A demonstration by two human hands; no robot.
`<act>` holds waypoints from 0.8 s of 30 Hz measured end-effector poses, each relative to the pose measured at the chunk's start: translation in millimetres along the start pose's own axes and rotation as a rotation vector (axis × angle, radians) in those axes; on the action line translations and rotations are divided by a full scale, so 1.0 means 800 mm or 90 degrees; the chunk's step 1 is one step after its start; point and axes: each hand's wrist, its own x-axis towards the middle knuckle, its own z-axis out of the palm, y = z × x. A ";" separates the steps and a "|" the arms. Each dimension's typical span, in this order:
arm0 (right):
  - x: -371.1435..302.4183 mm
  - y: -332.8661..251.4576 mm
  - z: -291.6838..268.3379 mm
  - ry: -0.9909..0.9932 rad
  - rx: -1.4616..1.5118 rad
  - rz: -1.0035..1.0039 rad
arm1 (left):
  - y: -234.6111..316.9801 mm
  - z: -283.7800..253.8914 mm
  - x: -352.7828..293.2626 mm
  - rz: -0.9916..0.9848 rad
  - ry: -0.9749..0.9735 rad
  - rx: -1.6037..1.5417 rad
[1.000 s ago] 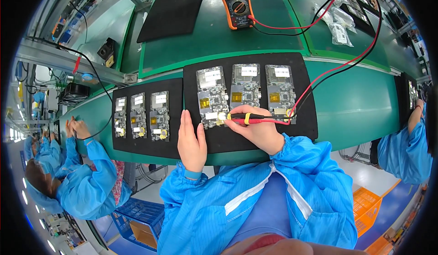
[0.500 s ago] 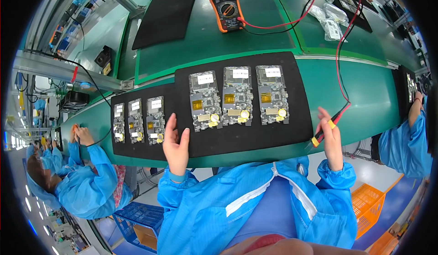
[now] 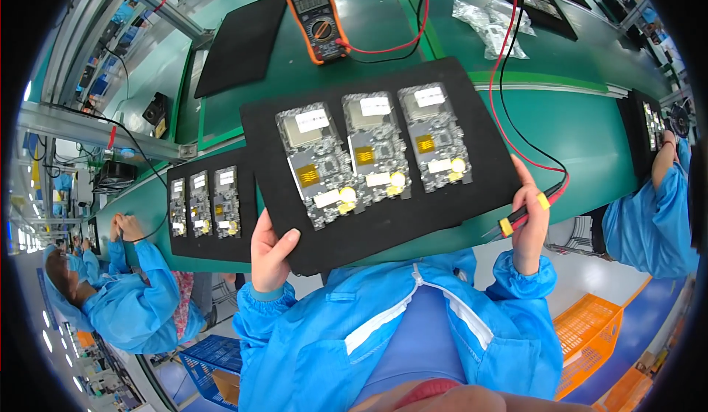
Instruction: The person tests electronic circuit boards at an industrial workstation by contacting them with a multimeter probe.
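1. Clock directions are read from the middle of the big black pad, with 6 o'clock toward the person. The green tabletop (image 3: 582, 132) stretches to either side, with a broad bare stretch at 3 o'clock.
2. The big black pad (image 3: 493, 167) lies directly before the person, between the two hands. Its long axis slants from just below 9 o'clock to just above 3. It looks tilted and raised, though any gap beneath is hidden.
3. A smaller-looking black pad (image 3: 210, 247), also carrying boards, sits between 8 and 9 o'clock, partly overlapped in view.
4. The orange meter (image 3: 317, 25) rests at 11 o'clock.
5. The left hand (image 3: 271, 253) grasps the big pad near 8 o'clock, thumb on top.
6. The right hand (image 3: 529, 228), between 3 and 4 o'clock, is closed around the probes, fingertips at the pad's edge; whether they grip it cannot be told.
7. Three circuit boards (image 3: 375, 147) lie side by side on the big pad, long axes leaning from 11 toward 5; the leftmost is nearest the left hand.
8. The probes (image 3: 507, 227) point toward 8 o'clock.
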 end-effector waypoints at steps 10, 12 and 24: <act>0.051 0.043 -0.247 0.202 -0.157 0.041 | -0.117 0.199 0.075 -0.172 -0.406 0.035; 0.062 0.050 -0.284 0.189 -0.168 0.084 | -0.154 0.243 0.095 -0.165 -0.399 -0.002; 0.060 -0.016 -0.224 0.138 -0.404 0.018 | -0.051 0.267 0.086 0.246 -0.443 0.215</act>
